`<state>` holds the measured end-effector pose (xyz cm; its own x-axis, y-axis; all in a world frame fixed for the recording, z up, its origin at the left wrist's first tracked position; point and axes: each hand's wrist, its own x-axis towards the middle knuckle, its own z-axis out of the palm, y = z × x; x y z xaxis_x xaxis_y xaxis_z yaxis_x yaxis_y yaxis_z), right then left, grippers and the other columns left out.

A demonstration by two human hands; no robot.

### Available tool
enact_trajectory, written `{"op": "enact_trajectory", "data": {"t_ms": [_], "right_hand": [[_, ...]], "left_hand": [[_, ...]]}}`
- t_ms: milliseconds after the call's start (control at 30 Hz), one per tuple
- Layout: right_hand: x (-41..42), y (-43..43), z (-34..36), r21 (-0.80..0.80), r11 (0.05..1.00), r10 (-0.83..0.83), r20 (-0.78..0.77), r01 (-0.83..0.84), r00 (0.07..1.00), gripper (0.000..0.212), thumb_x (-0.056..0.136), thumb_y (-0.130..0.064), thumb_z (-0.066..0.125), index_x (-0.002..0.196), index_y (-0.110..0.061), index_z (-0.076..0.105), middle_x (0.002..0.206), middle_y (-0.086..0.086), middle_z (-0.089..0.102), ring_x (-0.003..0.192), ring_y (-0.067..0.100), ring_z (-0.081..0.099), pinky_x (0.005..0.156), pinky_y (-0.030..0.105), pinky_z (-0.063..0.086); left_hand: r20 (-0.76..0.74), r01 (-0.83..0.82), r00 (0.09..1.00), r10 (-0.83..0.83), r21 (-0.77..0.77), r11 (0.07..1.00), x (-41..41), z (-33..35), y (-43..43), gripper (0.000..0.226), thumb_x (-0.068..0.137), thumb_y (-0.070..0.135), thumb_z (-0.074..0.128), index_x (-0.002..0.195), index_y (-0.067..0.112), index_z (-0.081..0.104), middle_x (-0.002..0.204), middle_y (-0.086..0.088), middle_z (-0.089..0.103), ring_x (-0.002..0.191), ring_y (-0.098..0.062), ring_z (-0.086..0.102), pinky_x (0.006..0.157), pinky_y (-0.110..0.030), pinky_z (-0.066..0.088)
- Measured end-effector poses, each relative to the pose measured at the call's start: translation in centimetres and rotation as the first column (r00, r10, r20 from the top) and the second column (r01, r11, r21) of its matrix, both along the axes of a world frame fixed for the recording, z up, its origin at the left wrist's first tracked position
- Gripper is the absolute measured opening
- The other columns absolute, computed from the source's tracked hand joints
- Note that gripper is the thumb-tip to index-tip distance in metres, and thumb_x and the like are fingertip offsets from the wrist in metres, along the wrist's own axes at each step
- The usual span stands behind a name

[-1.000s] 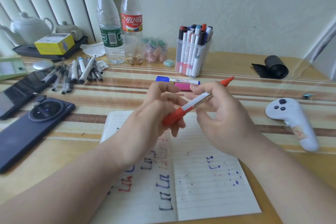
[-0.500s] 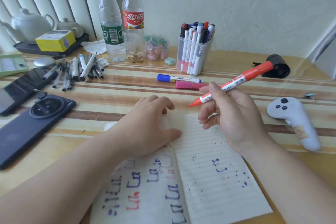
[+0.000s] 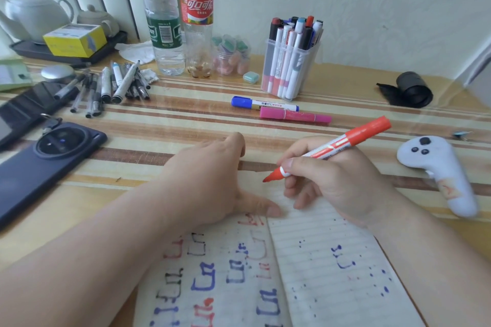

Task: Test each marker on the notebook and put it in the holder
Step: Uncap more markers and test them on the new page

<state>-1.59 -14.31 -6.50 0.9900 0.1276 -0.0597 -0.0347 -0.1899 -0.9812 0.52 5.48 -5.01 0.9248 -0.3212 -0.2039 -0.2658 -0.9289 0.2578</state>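
The left hand (image 3: 210, 183) lies flat with its fingers relaxed, pressing the open notebook (image 3: 332, 260). Farther back on the worktop (image 3: 186, 119) stands the clear marker holder (image 3: 289, 71). The right hand (image 3: 332, 186) pinches the uncapped red marker (image 3: 334, 150), whose tip is at the page's top edge.

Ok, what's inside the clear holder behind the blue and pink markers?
The holder is packed with upright markers, mostly white barrels with black, red and blue tops. The front ones hide those behind, so I can't give a count.
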Motion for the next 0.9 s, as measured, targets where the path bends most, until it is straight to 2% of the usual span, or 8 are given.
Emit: {"op": "enact_trajectory", "data": {"t_ms": [133,233,300,367,500,633,800,900], "right_hand": [[0.2,-0.2,0.1,0.041,0.999,0.016,-0.007,-0.016,1.000,0.007,0.088,-0.004,0.073,0.085,-0.008,0.078,0.075,0.016,0.069,0.071,0.029,0.070,0.057,0.037,0.056],[0.2,-0.4,0.3,-0.039,0.999,0.034,0.047,-0.032,0.998,0.007,0.085,-0.004,0.077,0.085,-0.010,0.076,0.072,0.014,0.066,0.063,0.033,0.068,0.057,0.036,0.057],[0.4,-0.4,0.2,-0.080,0.997,0.012,0.079,-0.006,0.997,0.009,0.080,-0.004,0.080,0.079,-0.008,0.072,0.065,0.013,0.061,0.053,0.033,0.064,0.052,0.035,0.054],[0.7,-0.4,-0.1,-0.053,0.997,-0.045,0.085,0.050,0.995,0.004,0.072,-0.009,0.072,0.071,-0.007,0.069,0.059,0.016,0.053,0.046,0.031,0.059,0.049,0.034,0.050],[1.0,-0.4,-0.2,0.012,0.995,-0.095,0.088,0.094,0.992,0.010,0.073,-0.011,0.065,0.069,-0.003,0.068,0.057,0.016,0.052,0.049,0.028,0.056,0.042,0.028,0.047],[0.8,-0.3,-0.1,0.027,0.999,-0.042,0.061,0.040,0.997,0.010,0.090,-0.001,0.069,0.082,0.001,0.074,0.065,0.015,0.065,0.060,0.030,0.067,0.045,0.034,0.053],[0.6,-0.4,0.0,-0.126,0.992,0.028,0.109,-0.015,0.994,0.009,0.086,-0.002,0.075,0.085,-0.010,0.076,0.066,0.011,0.067,0.062,0.035,0.069,0.056,0.048,0.061],[0.9,-0.5,-0.1,-0.111,0.994,0.004,0.098,0.007,0.995,0.009,0.084,0.001,0.076,0.080,-0.007,0.074,0.061,0.011,0.062,0.054,0.029,0.064,0.057,0.048,0.060]], "left_hand": [[-0.036,0.040,0.999,-0.041,-0.030,0.999,0.5,0.1,-0.1,0.091,0.042,0.094,0.066,0.107,0.034,0.043,0.097,0.016,0.056,0.087,-0.010,0.055,0.069,-0.032,0.046],[-0.031,0.065,0.997,-0.066,-0.028,0.998,1.1,0.1,0.1,0.085,0.043,0.093,0.067,0.102,0.035,0.045,0.091,0.016,0.055,0.079,-0.004,0.050,0.061,-0.028,0.041],[-0.006,0.083,0.997,-0.083,-0.041,0.996,1.3,0.0,0.2,0.082,0.045,0.094,0.066,0.099,0.036,0.045,0.091,0.016,0.055,0.080,-0.001,0.049,0.065,-0.030,0.043],[0.028,0.103,0.994,-0.102,-0.059,0.993,1.3,-0.3,0.2,0.076,0.050,0.094,0.064,0.099,0.038,0.046,0.094,0.017,0.055,0.083,0.000,0.048,0.072,-0.032,0.047],[0.082,0.138,0.988,-0.132,-0.076,0.987,1.0,-0.7,0.0,0.063,0.065,0.087,0.061,0.103,0.040,0.045,0.097,0.020,0.053,0.089,-0.005,0.052,0.080,-0.033,0.049],[0.089,0.149,0.986,-0.143,-0.065,0.987,1.2,-0.9,-0.2,0.066,0.062,0.091,0.058,0.102,0.040,0.044,0.097,0.020,0.053,0.089,-0.005,0.052,0.077,-0.032,0.047],[0.094,0.163,0.983,-0.156,-0.067,0.984,1.2,-1.0,-0.3,0.064,0.064,0.089,0.058,0.102,0.040,0.044,0.096,0.020,0.051,0.090,-0.004,0.050,0.077,-0.030,0.043],[0.096,0.162,0.983,-0.155,-0.069,0.984,1.2,-1.1,-0.3,0.066,0.062,0.091,0.054,0.101,0.040,0.043,0.098,0.020,0.051,0.093,-0.007,0.051,0.080,-0.030,0.043]]}}
